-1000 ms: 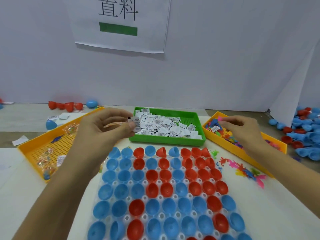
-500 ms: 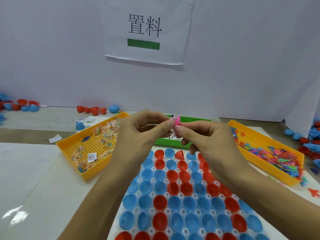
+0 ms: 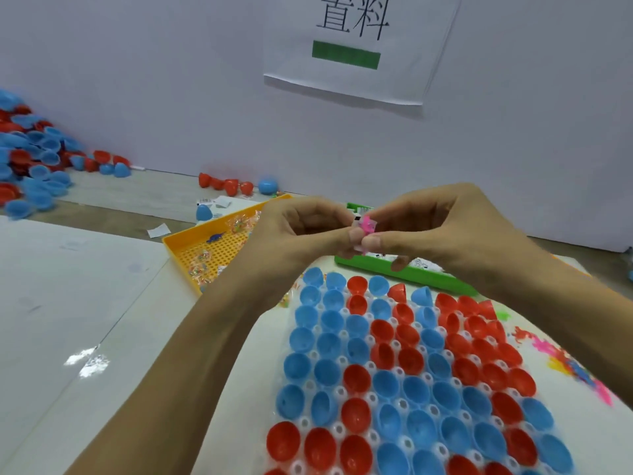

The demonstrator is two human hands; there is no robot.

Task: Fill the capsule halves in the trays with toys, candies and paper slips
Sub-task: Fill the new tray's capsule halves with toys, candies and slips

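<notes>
**Both hands pinch a pink toy and a slip above the green tray**

The left hand (image 3: 301, 231) and right hand (image 3: 442, 231) meet fingertip to fingertip above the table, over the near edge of the green tray (image 3: 404, 275). Between the thumbs and forefingers sits a small pink toy (image 3: 367, 225) together with a white paper slip (image 3: 357, 219) with black print. Both hands are clamped on this bundle with curled fingers. Which hand bears which item cannot be told, since the fingertips cover most of both. The toy's shape is not legible.

The green tray is largely hidden behind the hands; only its front wall and a few slips inside it show. The yellow tray (image 3: 181, 250) lies to the left, partly covered by the left wrist; it holds clear candy packets (image 3: 202, 260) and a small blue toy (image 3: 215, 237).

The white capsule tray (image 3: 371, 399) lies near the person, below the hands, and is cut off by the lower frame edge. Its blue and red capsule halves (image 3: 356, 377) stand open side up; none visibly holds anything.

Loose coloured toys (image 3: 565, 358) lie on the table to the right of the capsule tray. A heap of spare halves (image 3: 30, 159) lies at far left, cut off by the frame. A paper sign (image 3: 356, 46) hangs on the wall, its top cropped.
</notes>
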